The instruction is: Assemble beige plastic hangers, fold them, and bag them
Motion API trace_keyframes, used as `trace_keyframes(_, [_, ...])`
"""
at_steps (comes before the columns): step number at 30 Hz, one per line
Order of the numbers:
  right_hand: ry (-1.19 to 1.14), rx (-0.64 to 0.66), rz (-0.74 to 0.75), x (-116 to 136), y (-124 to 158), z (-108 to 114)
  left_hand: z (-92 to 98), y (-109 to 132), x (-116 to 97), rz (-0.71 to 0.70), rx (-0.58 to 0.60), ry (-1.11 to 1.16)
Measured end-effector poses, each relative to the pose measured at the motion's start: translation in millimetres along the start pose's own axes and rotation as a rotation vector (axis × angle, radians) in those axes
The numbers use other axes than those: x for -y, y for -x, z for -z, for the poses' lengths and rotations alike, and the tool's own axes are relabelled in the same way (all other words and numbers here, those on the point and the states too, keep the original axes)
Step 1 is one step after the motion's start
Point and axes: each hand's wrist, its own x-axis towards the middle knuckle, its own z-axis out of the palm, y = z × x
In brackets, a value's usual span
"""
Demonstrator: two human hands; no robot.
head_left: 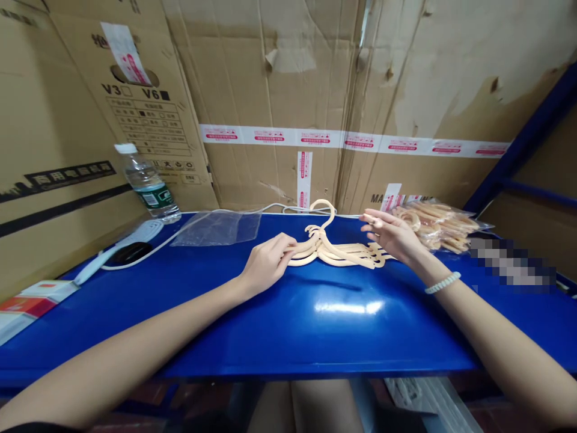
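Observation:
A bundle of cream-coloured clothes hangers [345, 254] lies together over the middle of the blue table, one hook standing higher than the others. My left hand [267, 263] is closed around the left arms of these hangers, thumb toward me. Just above their right ends is my right hand [394, 237], with a pale beaded bracelet on the wrist. Its fingers are loosely bent and apart, and I see nothing held in them. Behind that hand sit more cream hangers in clear plastic bags [444, 225], partly hidden by it.
A clear plastic bag [219, 228] lies flat left of the hangers. Further left are a water bottle [155, 195], a pale blue-handled brush-like thing [119, 248], a black object [130, 254] and a red-and-white box [33, 304]. A white cable runs along the back, before cardboard walls [270, 78].

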Motion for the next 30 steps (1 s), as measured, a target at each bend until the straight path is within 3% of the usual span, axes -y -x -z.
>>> trace_keyframes(8, [-0.011,-0.071,0.152,-5,4,-2,-1.9,5,-4,0.171,0.044,0.118])
trace_keyframes(15, [0.010,-0.061,-0.008,-3,7,-14,1.5,2,-5,0.208,0.015,0.122])
trace_keyframes(21, [0.235,0.061,-0.090,2,10,-8,2.1,2,-4,0.244,0.011,0.131])
trace_keyframes(30, [0.187,0.123,-0.286,10,11,-1,1.6,2,-2,0.228,-0.004,0.123])
